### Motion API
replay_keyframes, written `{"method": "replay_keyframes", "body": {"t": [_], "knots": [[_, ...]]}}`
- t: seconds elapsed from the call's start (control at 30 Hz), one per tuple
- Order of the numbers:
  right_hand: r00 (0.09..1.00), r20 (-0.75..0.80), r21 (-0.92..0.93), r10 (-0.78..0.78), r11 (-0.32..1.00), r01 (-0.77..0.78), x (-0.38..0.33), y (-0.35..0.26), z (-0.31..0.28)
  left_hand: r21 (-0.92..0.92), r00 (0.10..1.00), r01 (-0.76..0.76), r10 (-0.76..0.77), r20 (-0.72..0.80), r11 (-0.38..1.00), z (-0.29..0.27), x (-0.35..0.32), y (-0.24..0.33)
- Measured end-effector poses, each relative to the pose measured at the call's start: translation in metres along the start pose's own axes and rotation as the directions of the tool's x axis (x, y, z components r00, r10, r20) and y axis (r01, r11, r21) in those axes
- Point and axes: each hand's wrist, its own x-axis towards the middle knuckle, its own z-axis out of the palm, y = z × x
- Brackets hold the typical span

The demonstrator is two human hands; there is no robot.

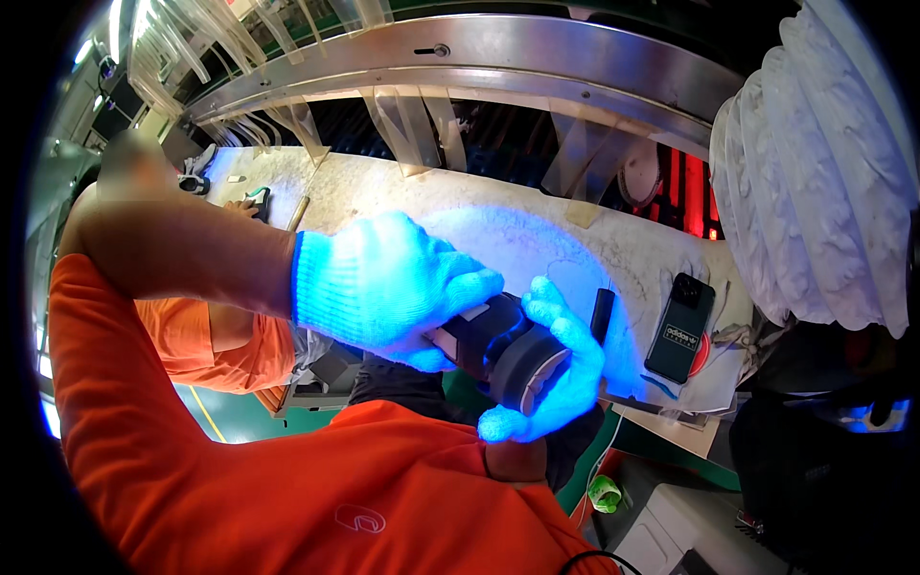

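My left hand (383,283), in a knitted glove lit bright blue, comes in from the left and closes on one end of a black shoe (494,345). Similarly gloved, my right hand (570,374) curves round the other end from the right, thumb below and fingers above. The shoe is tilted above my lap, by the table's near edge. Between the hands its dark surface and a paler edge show; the rest is covered by the gloves. A short black stick-shaped thing (602,314) lies on the table just beyond my right fingers.
Blue light falls on the stained white table (364,192). To the right lies a dark phone (680,326); a pleated white duct (815,172) hangs beyond. A metal rail (479,57) with clear strips spans the back, with red-lit machinery behind. Another person's hand (244,208) is at far left.
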Motion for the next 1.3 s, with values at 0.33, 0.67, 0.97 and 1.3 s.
{"method": "replay_keyframes", "body": {"t": [0.33, 0.67, 0.97, 1.3], "knots": [[0.999, 0.043, -0.039, 0.032, 0.999, -0.030, -0.004, -0.010, -0.001, -0.098, 0.998, -0.017, 0.023, 0.057, 0.995, 0.002, 0.006, 0.004], [0.921, -0.127, -0.076, 0.369, 0.922, -0.380, 0.015, -0.035, 0.002, -0.195, 0.998, 0.013, -0.001, 0.064, 0.981, 0.001, 0.036, -0.001], [0.950, -0.088, -0.229, 0.299, 0.922, -0.312, 0.028, -0.041, -0.004, -0.292, 0.997, -0.016, 0.036, 0.065, 0.956, -0.013, 0.050, 0.004], [0.947, -0.065, -0.334, 0.314, 0.888, -0.317, 0.029, -0.054, -0.008, -0.316, 0.987, -0.103, 0.137, 0.087, 0.943, -0.023, 0.045, 0.006]]}}
